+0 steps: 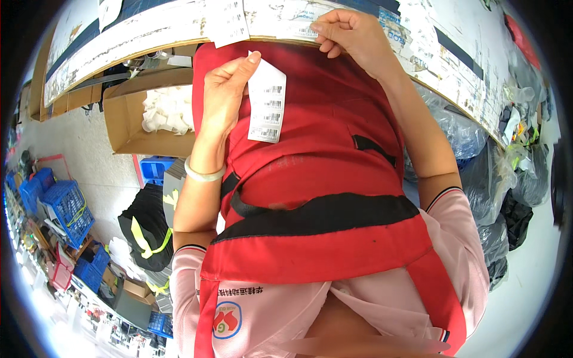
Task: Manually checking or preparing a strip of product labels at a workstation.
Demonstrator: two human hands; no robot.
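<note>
My left hand [230, 86] is closed on a strip of white barcode labels [266, 110], pinched between thumb and fingers near its upper end. The strip hangs down over my red apron, its printed side showing. Up at the table edge, my right hand [358, 42] has thumb and forefinger pressed together, the other fingers curled. Its fingertips are beside a white printed label [296, 30] at the table's edge; whether they grip it or something small I cannot make out. Another barcode sheet [230, 24] lies over the edge to the left.
The worn white table [149, 36] runs across the top. A cardboard box [122, 119] with white scraps stands below it at left. Blue crates [68, 209] and a dark bundle tied with a yellow-green band [146, 230] are farther left. Plastic bags [486, 173] pile up at right.
</note>
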